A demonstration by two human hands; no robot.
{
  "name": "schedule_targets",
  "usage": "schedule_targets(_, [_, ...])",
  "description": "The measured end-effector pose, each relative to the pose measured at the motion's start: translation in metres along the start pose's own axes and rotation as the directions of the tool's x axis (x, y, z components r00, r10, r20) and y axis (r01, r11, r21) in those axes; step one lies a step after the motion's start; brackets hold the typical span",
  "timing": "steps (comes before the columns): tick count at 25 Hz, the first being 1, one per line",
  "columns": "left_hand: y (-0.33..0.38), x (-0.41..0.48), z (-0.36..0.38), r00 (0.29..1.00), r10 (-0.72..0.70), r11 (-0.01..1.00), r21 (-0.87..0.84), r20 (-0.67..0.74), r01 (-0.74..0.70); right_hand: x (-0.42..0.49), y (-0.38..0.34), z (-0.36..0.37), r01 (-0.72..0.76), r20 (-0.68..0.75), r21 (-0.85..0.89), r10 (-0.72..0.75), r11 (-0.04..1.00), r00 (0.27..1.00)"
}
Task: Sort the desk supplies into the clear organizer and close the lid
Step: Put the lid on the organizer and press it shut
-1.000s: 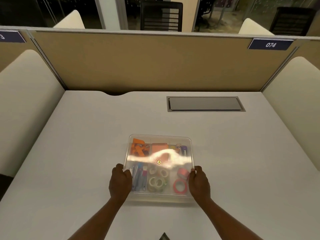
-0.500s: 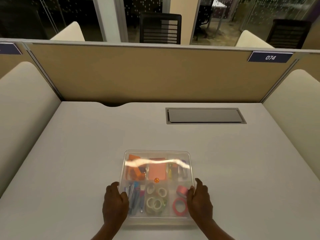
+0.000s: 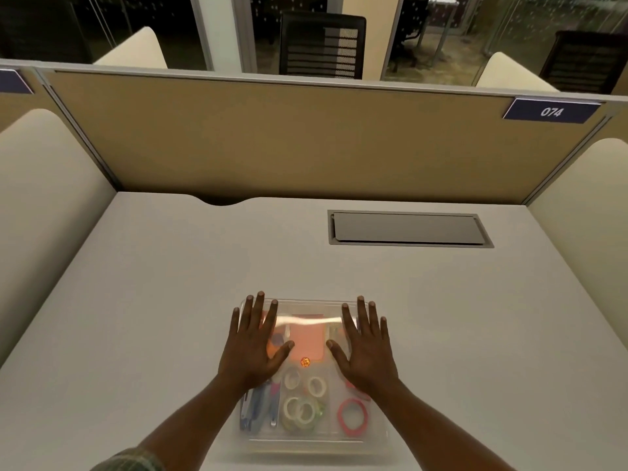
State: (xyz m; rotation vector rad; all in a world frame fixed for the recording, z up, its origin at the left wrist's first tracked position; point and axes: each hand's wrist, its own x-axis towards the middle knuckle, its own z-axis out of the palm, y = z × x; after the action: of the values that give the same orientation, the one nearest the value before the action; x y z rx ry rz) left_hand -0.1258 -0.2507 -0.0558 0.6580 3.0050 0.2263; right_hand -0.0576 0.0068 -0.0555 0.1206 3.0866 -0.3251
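The clear organizer sits on the desk near its front edge with its transparent lid down over it. Through the lid I see orange sticky notes, several tape rolls, a red ring and blue pens in separate compartments. My left hand lies flat on the lid's left half, fingers spread. My right hand lies flat on the lid's right half, fingers spread. Neither hand holds anything.
A grey cable hatch is set into the white desk at the back right. A tan partition with a "074" label closes the far side. Cream side panels flank the desk.
Both hands have left the organizer's side edges and now lie flat on top of the lid, further forward. The view has tilted up slightly.
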Motion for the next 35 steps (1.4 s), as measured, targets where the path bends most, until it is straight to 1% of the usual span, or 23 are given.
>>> schedule_targets(4, [0.003,0.001,0.0,1.0,-0.002,1.0,-0.026,-0.001,0.002,-0.001,0.001,0.001,0.005,-0.042,0.064,-0.003,0.998,0.999])
schedule_targets(11, [0.006,-0.003,-0.008,1.0,0.0,1.0,-0.015,0.012,0.0,-0.002,0.003,-0.006,0.026,-0.026,0.133,-0.023,0.991,0.999])
schedule_targets(13, [0.01,-0.011,-0.014,1.0,-0.003,1.0,-0.025,-0.004,0.003,-0.011,0.003,-0.012,0.04,-0.038,0.126,-0.036,0.991,0.999])
schedule_targets(15, [0.02,-0.033,-0.015,0.999,-0.027,0.998,-0.048,-0.019,0.026,-0.035,0.001,-0.013,0.03,-0.04,0.122,-0.026,0.992,0.999])
schedule_targets(18, [0.038,-0.081,-0.005,0.994,-0.106,0.989,-0.102,-0.028,0.103,-0.072,-0.002,-0.005,0.013,-0.007,0.138,-0.012,0.99,1.0])
schedule_targets(20, [0.044,-0.097,0.0,0.992,-0.123,0.989,-0.084,-0.022,0.121,-0.081,-0.002,0.0,0.013,-0.005,0.166,-0.012,0.986,1.0])
schedule_targets(28, [0.042,-0.097,0.0,0.995,-0.099,0.994,-0.038,-0.029,0.098,-0.08,-0.005,0.006,0.011,-0.03,0.23,-0.005,0.973,1.0])
schedule_targets(31, [0.031,-0.093,-0.007,0.993,-0.108,0.993,-0.047,-0.054,0.106,-0.069,-0.016,0.011,0.037,-0.02,0.196,-0.034,0.98,0.999])
schedule_targets(33, [0.031,-0.095,-0.013,0.988,-0.13,0.991,-0.045,-0.085,0.127,-0.057,-0.032,0.016,0.058,-0.021,0.172,-0.055,0.983,0.998])
schedule_targets(35, [0.035,-0.101,-0.015,0.974,-0.199,0.979,-0.061,-0.109,0.194,-0.045,-0.059,0.024,0.065,-0.016,0.163,-0.063,0.984,0.998])
